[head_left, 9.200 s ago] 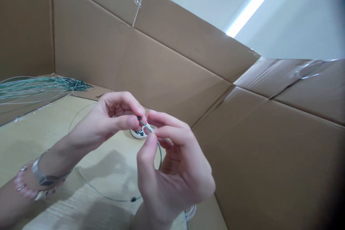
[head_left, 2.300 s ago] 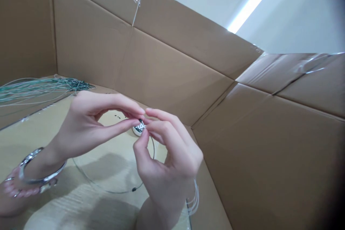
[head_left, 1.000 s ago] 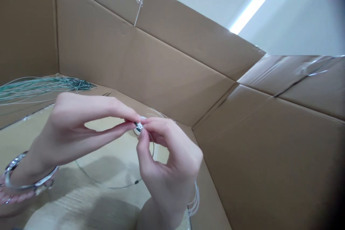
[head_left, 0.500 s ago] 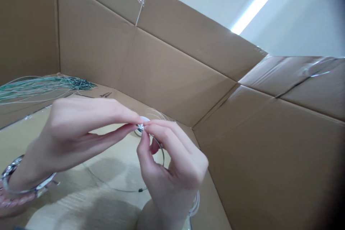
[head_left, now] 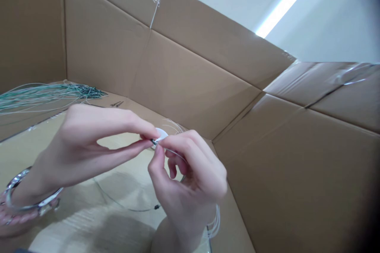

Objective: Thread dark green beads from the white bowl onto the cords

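Note:
Thumb and forefinger of my left hand (head_left: pixel 97 142) pinch a small black-and-white connector (head_left: pixel 154 141) above the table. Close against it, the fingertips of my right hand (head_left: pixel 190 178) are pressed together on a thin pale wire (head_left: pixel 175 153), which runs back into the palm. The wire's tip and any join with the connector are hidden by the fingers. Below, a thin grey cable (head_left: pixel 124 206) with a small black piece (head_left: pixel 157 207) curves across the table and passes behind my right hand. A white round object (head_left: pixel 161 133) shows partly behind the fingertips.
Cardboard walls (head_left: pixel 190 75) surround the work surface (head_left: pixel 124 237). A bundle of green and white wires (head_left: pixel 53 94) lies at the far left, with a small metal tool (head_left: pixel 116 104) near it. White wires (head_left: pixel 216 223) are coiled beside my right wrist, and more white strands (head_left: pixel 175 125) lie behind.
The connector has turned, showing less of its white face. My right hand has shifted slightly left and rolled, and the wire along its fingers lies straighter. My left hand keeps its pinch.

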`<state>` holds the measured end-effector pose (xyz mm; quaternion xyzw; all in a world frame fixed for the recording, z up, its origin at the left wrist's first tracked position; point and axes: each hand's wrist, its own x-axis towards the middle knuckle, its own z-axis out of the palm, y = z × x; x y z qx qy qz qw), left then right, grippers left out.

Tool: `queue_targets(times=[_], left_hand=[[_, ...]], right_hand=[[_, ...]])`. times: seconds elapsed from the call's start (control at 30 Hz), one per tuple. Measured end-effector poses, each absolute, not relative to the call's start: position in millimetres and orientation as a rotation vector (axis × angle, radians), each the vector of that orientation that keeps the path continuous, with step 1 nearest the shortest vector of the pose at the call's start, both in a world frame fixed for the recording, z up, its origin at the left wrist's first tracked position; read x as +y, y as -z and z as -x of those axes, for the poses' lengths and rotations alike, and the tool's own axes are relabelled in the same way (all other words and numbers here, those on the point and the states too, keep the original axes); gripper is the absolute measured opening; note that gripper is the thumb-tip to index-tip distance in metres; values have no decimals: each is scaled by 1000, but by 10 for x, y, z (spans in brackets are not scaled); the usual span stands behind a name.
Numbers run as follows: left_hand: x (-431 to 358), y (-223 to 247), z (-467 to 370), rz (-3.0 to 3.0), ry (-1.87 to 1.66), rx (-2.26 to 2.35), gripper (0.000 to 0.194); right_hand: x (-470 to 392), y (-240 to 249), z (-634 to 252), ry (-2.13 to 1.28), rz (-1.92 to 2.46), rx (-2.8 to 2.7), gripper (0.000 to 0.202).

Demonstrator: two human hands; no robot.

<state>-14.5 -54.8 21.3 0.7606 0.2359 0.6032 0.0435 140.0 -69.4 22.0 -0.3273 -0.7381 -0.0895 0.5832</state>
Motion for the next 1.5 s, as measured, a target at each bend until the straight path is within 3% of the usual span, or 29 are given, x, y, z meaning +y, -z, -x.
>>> queue_targets(times=[0.37,0.67,0.9,1.13,1.5], left_hand=[[-473,-189,190,-2507,-1862,605,10],[-282,-53,80,-1967,-1925,317,18],[-246,-64,78,-1749,-1776,268,17],[-198,-57,123,-1757,-1662,259,11],[-251,-86,84,-1820,-1764,458,11]], right_hand=[[-636,-192,-1417,104,691,-1758,13],[-607,-169,-1331,0,636,-1642,15],[-621,-163,-1331,-33,643,-1627,14],[-609,-146,-1336,-28,642,-1601,13],[-615,-150,-1323,74,644,-1585,12]])
